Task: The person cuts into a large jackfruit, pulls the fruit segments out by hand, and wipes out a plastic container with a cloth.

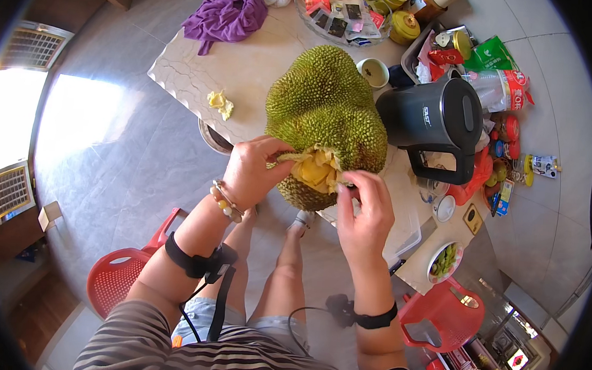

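Note:
A large green jackfruit [326, 105] lies on the marble-patterned table [181, 71], its near end torn into an opening that shows yellow flesh [317, 171]. My left hand [256, 172] pinches the rind flap at the left edge of the opening between thumb and fingers. On the right edge, the thumb and index finger of my right hand [366, 204] are at a small piece of rind or flesh; how firmly they hold it cannot be told. A torn yellowish scrap of jackfruit [220, 104] lies to the left of the fruit.
A dark electric kettle [432, 124] stands close on the right, with a cup [373, 72] behind it. At the back are a purple cloth [227, 18] and a glass bowl of packets [344, 20]. A clear plastic tray [407, 232] and a bowl of green food [445, 263] are at right. Red chairs [117, 276] flank me.

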Motion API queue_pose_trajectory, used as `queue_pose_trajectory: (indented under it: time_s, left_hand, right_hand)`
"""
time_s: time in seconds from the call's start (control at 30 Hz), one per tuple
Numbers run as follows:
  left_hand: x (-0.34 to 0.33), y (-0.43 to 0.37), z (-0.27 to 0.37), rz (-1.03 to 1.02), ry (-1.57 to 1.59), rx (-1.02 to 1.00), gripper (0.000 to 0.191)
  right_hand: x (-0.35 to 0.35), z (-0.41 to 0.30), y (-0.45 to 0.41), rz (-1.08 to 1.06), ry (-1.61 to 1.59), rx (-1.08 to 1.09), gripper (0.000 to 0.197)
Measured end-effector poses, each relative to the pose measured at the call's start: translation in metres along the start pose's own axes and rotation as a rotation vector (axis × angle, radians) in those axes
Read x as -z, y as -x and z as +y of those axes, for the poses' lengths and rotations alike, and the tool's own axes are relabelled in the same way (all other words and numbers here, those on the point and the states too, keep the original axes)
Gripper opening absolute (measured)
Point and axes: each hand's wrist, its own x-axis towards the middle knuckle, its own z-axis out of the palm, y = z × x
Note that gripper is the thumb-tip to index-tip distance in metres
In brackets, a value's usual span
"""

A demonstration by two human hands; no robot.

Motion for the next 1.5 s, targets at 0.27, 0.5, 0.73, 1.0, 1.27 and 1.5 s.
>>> queue_pose_trajectory:
  time_s: [0.27, 0.5, 0.73, 1.0, 1.27, 1.5]
  left_hand:
    - [0.011, -0.005, -0.026, -0.213, 0.432, 0.261, 0.036]
    - [-0.002, 0.028, -0.043, -0.049, 0.416, 0.255, 0.077]
    - [-0.031, 0.02, -0.044, 0.202, 0.387, 0.178, 0.068]
    - [-0.042, 0.017, -0.037, 0.295, 0.346, 0.231, 0.062]
    - [-0.043, 0.016, -0.034, 0.306, 0.328, 0.252, 0.062]
    - [-0.044, 0.016, -0.036, 0.304, 0.325, 0.256, 0.064]
  right_hand:
    - [-0.039, -0.012, -0.073, -0.396, 0.276, 0.487, 0.024]
    - [-0.047, -0.024, -0.093, -0.589, 0.447, 0.722, 0.026]
    - [-0.064, -0.02, -0.102, -0.672, 0.655, 0.927, 0.036]
    - [-0.068, -0.013, -0.104, -0.562, 0.587, 1.041, 0.007]
    - [-0.071, -0.013, -0.109, -0.575, 0.534, 0.968, 0.006]
    - [-0.067, -0.016, -0.111, -0.618, 0.489, 0.796, 0.017]
